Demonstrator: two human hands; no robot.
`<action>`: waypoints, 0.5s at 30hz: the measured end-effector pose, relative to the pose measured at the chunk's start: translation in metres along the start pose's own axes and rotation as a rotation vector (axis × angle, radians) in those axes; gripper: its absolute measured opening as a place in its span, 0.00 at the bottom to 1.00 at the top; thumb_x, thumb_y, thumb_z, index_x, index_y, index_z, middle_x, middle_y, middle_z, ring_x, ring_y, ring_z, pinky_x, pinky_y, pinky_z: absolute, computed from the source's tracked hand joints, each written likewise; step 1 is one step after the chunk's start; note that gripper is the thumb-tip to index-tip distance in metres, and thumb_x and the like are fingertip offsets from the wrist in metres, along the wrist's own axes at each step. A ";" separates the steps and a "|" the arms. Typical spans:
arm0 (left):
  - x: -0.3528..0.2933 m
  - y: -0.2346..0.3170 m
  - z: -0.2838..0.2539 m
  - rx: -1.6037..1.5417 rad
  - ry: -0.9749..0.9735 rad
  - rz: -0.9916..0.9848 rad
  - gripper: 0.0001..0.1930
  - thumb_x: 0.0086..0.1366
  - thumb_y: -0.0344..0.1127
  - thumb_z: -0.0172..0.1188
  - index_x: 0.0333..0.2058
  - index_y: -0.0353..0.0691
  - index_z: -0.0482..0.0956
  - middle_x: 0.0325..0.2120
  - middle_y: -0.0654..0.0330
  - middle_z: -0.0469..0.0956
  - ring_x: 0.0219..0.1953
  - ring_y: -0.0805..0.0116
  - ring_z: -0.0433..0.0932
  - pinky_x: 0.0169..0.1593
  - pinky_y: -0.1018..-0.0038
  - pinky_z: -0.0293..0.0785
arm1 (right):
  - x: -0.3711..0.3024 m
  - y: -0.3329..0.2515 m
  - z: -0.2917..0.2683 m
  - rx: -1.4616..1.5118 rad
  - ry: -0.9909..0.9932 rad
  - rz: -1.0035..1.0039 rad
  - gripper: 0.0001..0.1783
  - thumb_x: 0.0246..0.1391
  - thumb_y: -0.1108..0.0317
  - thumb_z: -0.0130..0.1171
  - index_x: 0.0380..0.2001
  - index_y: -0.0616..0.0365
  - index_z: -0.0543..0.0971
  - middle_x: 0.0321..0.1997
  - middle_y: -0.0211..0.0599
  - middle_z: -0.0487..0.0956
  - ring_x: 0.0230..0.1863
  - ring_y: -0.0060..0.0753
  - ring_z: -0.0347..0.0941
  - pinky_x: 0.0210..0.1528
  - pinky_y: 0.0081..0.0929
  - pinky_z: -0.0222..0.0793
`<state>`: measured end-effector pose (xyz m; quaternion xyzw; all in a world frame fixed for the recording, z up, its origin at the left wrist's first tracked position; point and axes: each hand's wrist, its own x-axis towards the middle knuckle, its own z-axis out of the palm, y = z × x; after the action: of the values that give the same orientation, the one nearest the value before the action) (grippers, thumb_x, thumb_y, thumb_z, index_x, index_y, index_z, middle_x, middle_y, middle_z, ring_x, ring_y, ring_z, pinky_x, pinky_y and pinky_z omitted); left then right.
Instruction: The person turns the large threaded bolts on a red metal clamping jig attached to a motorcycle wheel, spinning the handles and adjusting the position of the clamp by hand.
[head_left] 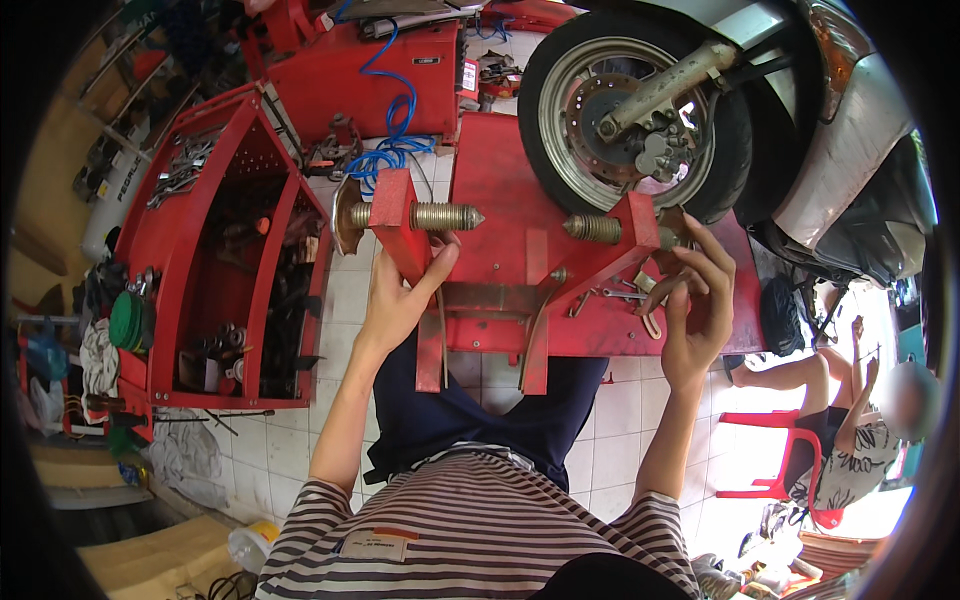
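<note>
In front of me stands a red metal wheel clamp (590,275) with two upright arms. Through the top of each arm runs a thick threaded screw, the left screw (440,217) and the right screw (596,229), their pointed tips facing each other across a gap. My left hand (397,300) is closed round the left arm below its screw. A metal knob (346,216) sits at that screw's outer end. My right hand (702,310) is beside the right screw's knob (674,228), fingers curved and apart, the index finger touching the knob. The thumb stands away from it.
The red lift table (490,160) bears a scooter's front wheel (632,120) and loose wrenches (620,294). On the left stands a red tool cart (215,280). A blue air hose (400,110) lies behind. At the right, another person (850,440) sits on a red chair (755,455).
</note>
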<state>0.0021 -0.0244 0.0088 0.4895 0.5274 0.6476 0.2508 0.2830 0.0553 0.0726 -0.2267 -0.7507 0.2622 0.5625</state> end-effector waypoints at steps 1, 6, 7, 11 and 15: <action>-0.004 0.001 -0.003 0.023 -0.008 0.028 0.15 0.60 0.34 0.65 0.42 0.33 0.75 0.35 0.61 0.77 0.40 0.73 0.74 0.46 0.74 0.68 | -0.004 0.000 -0.003 -0.057 -0.022 -0.010 0.12 0.56 0.80 0.53 0.44 0.63 0.76 0.60 0.49 0.69 0.35 0.28 0.77 0.35 0.21 0.73; -0.024 0.010 -0.012 0.067 0.009 0.077 0.27 0.59 0.33 0.65 0.55 0.32 0.67 0.48 0.54 0.73 0.54 0.64 0.71 0.60 0.69 0.61 | -0.034 -0.002 -0.012 -0.105 -0.033 0.139 0.12 0.54 0.83 0.55 0.42 0.63 0.76 0.48 0.43 0.79 0.32 0.24 0.77 0.36 0.16 0.69; -0.027 0.011 -0.014 0.079 -0.002 0.085 0.28 0.59 0.33 0.65 0.56 0.31 0.66 0.49 0.53 0.73 0.54 0.63 0.70 0.61 0.69 0.60 | -0.038 -0.004 -0.010 -0.134 -0.040 0.242 0.14 0.52 0.85 0.55 0.42 0.62 0.76 0.41 0.40 0.82 0.33 0.21 0.74 0.35 0.15 0.67; -0.033 0.010 -0.011 0.084 0.059 0.157 0.29 0.60 0.32 0.65 0.57 0.31 0.65 0.49 0.53 0.73 0.54 0.64 0.70 0.61 0.69 0.60 | -0.033 0.008 -0.002 -0.161 0.109 -0.088 0.21 0.50 0.86 0.54 0.49 0.63 0.73 0.55 0.51 0.74 0.33 0.22 0.74 0.38 0.18 0.70; -0.027 0.000 -0.013 0.029 0.020 0.063 0.26 0.64 0.34 0.61 0.58 0.31 0.64 0.49 0.53 0.73 0.54 0.65 0.70 0.60 0.69 0.61 | -0.011 0.000 0.007 -0.225 0.044 -0.041 0.21 0.48 0.83 0.56 0.49 0.63 0.75 0.63 0.49 0.67 0.41 0.30 0.77 0.38 0.21 0.73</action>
<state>0.0013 -0.0524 -0.0001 0.5030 0.5235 0.6523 0.2179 0.2792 0.0473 0.0635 -0.2785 -0.7673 0.1597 0.5552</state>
